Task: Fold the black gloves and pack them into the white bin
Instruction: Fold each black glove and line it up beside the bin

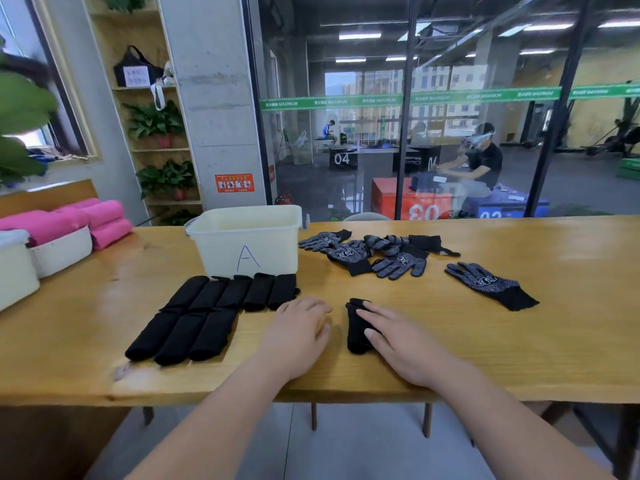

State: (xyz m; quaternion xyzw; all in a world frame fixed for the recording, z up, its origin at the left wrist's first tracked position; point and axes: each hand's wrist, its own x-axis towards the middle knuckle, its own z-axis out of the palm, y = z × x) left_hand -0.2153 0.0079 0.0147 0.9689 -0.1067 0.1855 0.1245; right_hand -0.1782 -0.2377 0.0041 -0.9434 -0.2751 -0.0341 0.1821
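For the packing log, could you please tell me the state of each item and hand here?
white bin: open-topped, no gloves visible inside
folded gloves: eight bundles, two rows before the bin
glove pile: unfolded, heaped
single glove: unfolded, flat
current glove: folded, under right hand
left hand: open, resting on table
right hand: open, pressing current glove

Gym lounge: numbered jump boxes behind a green-striped glass wall.

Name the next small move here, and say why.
Probably slide the folded black knit glove under the flat right hand leftward to join the near row of folded black gloves: it looks finished, and that row holds three, the far row five.
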